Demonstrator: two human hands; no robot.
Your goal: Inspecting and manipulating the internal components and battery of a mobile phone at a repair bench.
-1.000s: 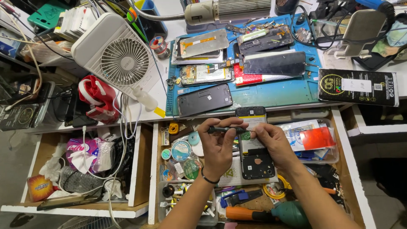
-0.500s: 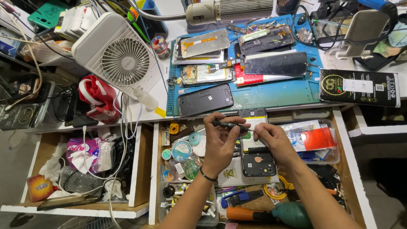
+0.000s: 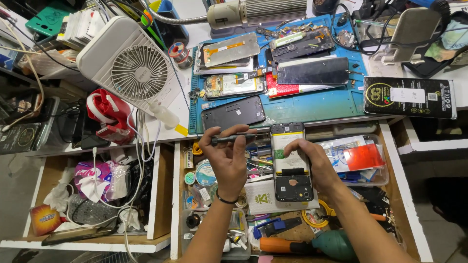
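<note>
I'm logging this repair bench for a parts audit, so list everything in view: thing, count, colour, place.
opened phone: one, black frame, pale battery showing, over the open drawer
screwdriver: one, dark, level above the drawer
repair mat: one, blue, desk top, under several dismantled phones
fan: one, white, desk left
box: one, black, desk right
blower bulb: one, teal, drawer front
left hand: holds the screwdriver
right hand: grips the opened phone

Opened phone (image 3: 291,163) lifted upright by right hand (image 3: 312,163), screwdriver (image 3: 234,138) raised
</note>
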